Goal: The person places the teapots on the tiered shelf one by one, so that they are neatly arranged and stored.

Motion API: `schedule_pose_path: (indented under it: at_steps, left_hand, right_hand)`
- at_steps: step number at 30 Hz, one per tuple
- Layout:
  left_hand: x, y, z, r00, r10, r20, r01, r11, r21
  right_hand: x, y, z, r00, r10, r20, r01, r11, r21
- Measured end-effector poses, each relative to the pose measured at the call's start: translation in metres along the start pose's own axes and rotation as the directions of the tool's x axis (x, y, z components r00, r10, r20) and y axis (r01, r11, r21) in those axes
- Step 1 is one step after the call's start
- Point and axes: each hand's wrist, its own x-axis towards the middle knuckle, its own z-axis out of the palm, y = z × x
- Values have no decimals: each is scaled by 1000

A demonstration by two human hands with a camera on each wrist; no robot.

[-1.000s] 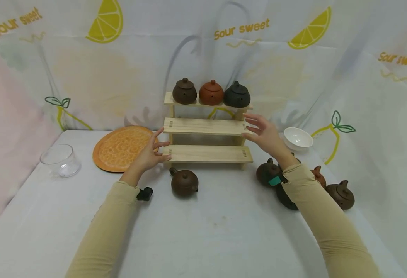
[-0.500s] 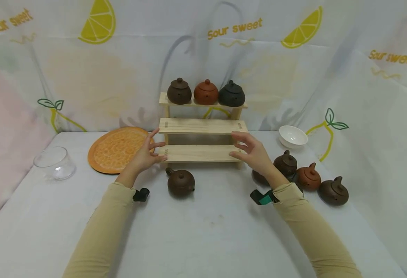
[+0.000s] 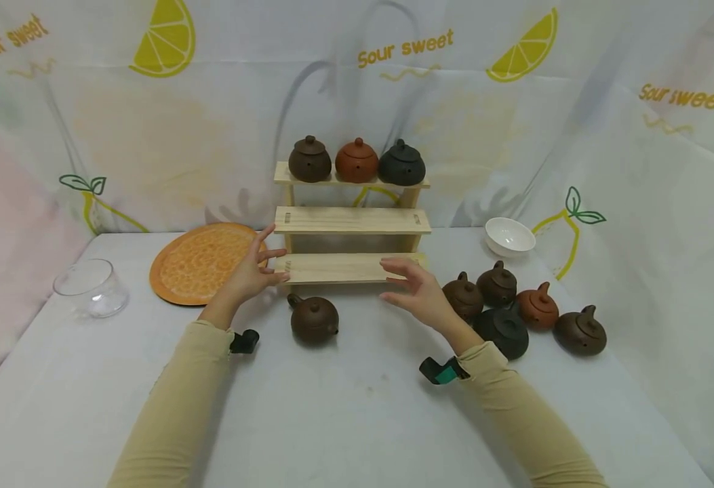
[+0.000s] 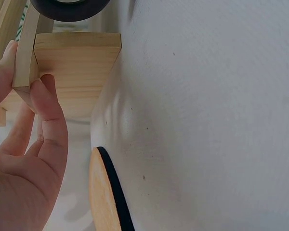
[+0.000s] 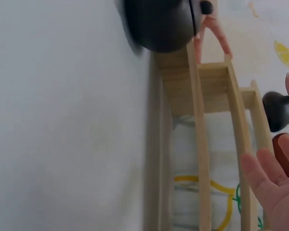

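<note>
Nearest to us, two tan sleeves (image 3: 524, 413) reach in over the white worktop (image 3: 357, 427), each wrist bearing a black device (image 3: 245, 341). Ahead of them a dark brown teapot (image 3: 314, 320) stands upright, well apart from the others, its spout toward the right. We see the right hand (image 3: 419, 295) raised before the right half of the lowest shelf, its fingers spread and parted from the thumb, with nothing between them. To its right we count five teapots close together: a black teapot (image 3: 500, 333) and a brown one at the outer edge (image 3: 580, 332) in front, then a reddish teapot (image 3: 537, 307), and two more brown ones behind. The left hand (image 3: 247, 274) pinches the left end of the lowest shelf (image 3: 332, 269); in the left wrist view we find digits on both faces of the board. Out to the left sit a clear glass bowl (image 3: 91, 288) and, nearer the hand, a round orange mat (image 3: 204, 264). The three-tier wooden stand (image 3: 352, 220), to which this shelf belongs, rests upright at the back of the worktop; a white bowl (image 3: 509, 237) stands to its right. On the top tier we observe a row of brown, red and black lidded pots (image 3: 357, 161). Farthest off hangs a pale cloth (image 3: 228, 135) printed with lemon slices and the words "Sour sweet".
</note>
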Motion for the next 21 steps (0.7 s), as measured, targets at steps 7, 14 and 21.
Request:
schedule_pose_path:
  at_steps: [7,14,21]
  left_hand:
    - [-1,1,-1,1000,5,2,-5,1000,-13]
    - [1,-2,-1,1000,8,-3,-8,1000,-24]
    - [1,-1,-1,1000,4,-6,-5,1000,-30]
  right_hand:
    - [-1,3,22,998,-44,49,42,998,46]
    - [2,9,39,993,-7,116,-2,997,73]
    - [12,15,51,980,5,198,-22,996,84]
